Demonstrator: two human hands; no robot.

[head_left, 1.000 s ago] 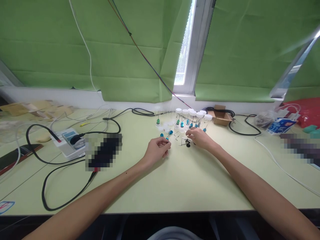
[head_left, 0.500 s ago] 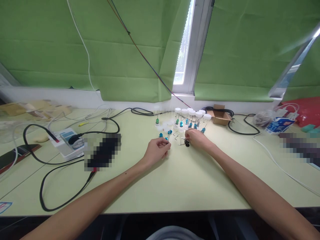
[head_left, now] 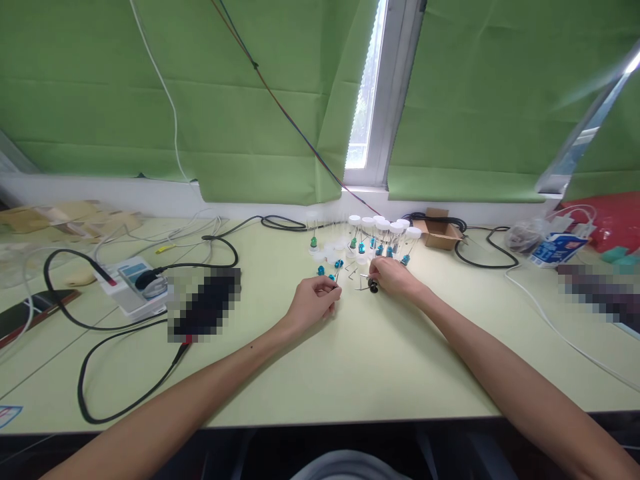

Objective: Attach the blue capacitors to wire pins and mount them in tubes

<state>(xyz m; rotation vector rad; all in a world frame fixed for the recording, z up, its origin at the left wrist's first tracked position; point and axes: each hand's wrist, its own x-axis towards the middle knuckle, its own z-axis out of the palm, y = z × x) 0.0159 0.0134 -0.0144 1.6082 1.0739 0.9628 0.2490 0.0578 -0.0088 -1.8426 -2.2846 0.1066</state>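
Note:
My left hand [head_left: 314,298] rests on the table with thumb and fingers pinched together. What they hold, if anything, is too small to make out. Small blue pieces [head_left: 321,271] lie just beyond its fingertips. My right hand [head_left: 391,275] is closed in a pinch, and its fingertips hide whatever is between them. Beside those fingertips is a small black round part [head_left: 373,285], close to thin metal pieces. Several bent metal pins [head_left: 353,272] lie between the two hands. Behind the right hand stand several clear tubes with white caps [head_left: 383,225], with blue or green pieces inside.
An uncapped-looking clear tube [head_left: 313,243] with a green piece stands left of the group. Behind on the right is an open cardboard box [head_left: 441,233]. A white power strip [head_left: 135,287] and black cables lie left; a blue-and-white packet [head_left: 559,250] sits right.

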